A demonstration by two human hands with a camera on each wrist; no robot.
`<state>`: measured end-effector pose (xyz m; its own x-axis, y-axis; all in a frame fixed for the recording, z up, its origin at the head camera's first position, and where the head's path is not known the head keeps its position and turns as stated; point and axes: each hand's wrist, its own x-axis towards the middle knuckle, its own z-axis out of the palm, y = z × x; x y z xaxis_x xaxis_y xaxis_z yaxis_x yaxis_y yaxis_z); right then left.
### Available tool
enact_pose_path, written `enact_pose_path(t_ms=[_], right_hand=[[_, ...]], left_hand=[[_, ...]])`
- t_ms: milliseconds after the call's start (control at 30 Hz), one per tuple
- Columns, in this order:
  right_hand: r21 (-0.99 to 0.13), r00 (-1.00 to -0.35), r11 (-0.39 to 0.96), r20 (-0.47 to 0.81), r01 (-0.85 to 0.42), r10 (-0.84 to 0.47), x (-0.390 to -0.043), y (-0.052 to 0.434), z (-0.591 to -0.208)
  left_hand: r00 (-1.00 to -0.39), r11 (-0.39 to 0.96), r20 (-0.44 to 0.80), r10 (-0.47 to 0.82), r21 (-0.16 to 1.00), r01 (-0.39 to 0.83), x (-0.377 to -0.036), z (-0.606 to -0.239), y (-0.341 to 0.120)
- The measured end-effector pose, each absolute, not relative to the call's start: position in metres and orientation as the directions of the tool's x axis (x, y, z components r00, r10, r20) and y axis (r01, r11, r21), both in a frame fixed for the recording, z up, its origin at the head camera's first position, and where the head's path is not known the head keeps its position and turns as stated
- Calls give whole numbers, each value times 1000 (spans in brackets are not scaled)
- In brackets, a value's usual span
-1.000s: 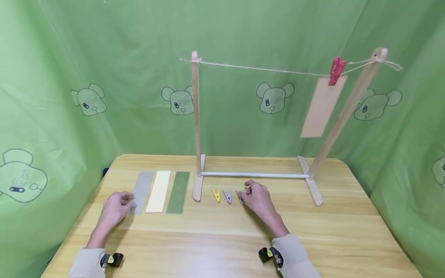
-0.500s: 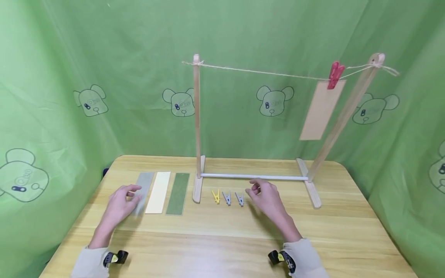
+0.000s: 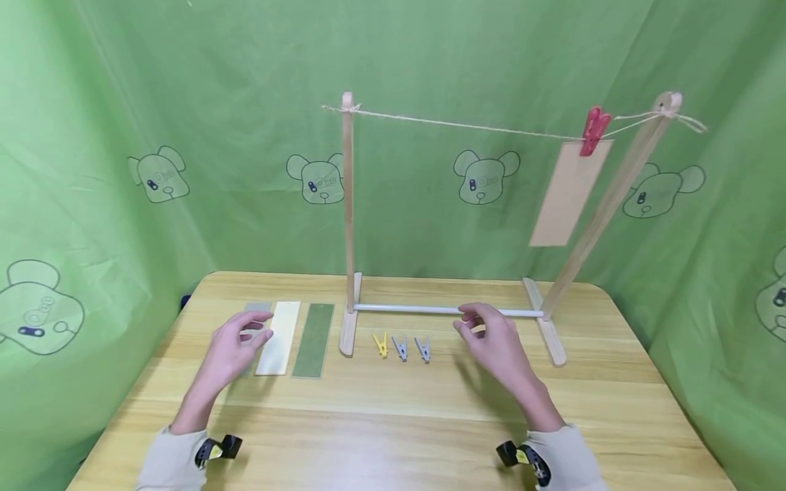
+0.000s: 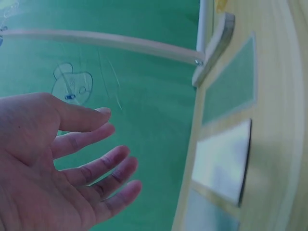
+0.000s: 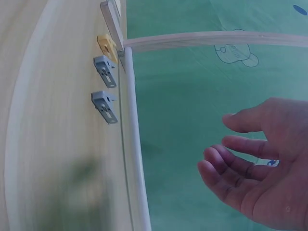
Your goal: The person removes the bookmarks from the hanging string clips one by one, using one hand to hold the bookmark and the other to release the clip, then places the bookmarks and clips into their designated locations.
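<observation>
My left hand (image 3: 236, 344) hovers over the grey card (image 3: 258, 308), hiding much of it, its fingertips reaching toward the white card (image 3: 279, 341). In the left wrist view its fingers are loosely bent around nothing. A green card (image 3: 314, 341) lies to the right of these two. My right hand (image 3: 494, 341), also holding nothing, is raised in front of the white crossbar (image 3: 405, 309). Left of it, a yellow clothespin (image 3: 381, 346) and two grey-blue clothespins, one in the middle (image 3: 400, 348) and one at the right (image 3: 423, 350), lie in a row on the table.
A wooden stand with a left post (image 3: 348, 204) and a slanting right post (image 3: 604, 211) carries a string (image 3: 454, 123). A red clothespin (image 3: 594, 131) holds a pale pink card (image 3: 568, 198) on the string near the right post. Green curtains surround the table (image 3: 368, 423).
My right hand has left the rightmost grey-blue clothespin, moving right and up. My left hand has lifted from the grey card's edge and shifted right. Cards and clothespins lie in place.
</observation>
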<state>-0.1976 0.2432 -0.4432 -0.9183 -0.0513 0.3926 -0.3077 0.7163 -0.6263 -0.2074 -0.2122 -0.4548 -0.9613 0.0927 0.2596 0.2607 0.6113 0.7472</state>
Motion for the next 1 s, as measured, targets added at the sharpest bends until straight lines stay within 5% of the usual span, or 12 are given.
enact_pose_path(t_ms=[667, 1000], right_hand=[[-532, -798, 700, 595, -476, -90, -184, 271, -416], [-544, -791, 691, 609, -476, -66, -179, 287, -403]], left_hand=[[-910, 288, 360, 204, 867, 407, -215, -448, -160], [-886, 228, 374, 273, 870, 438, -221, -440, -131]])
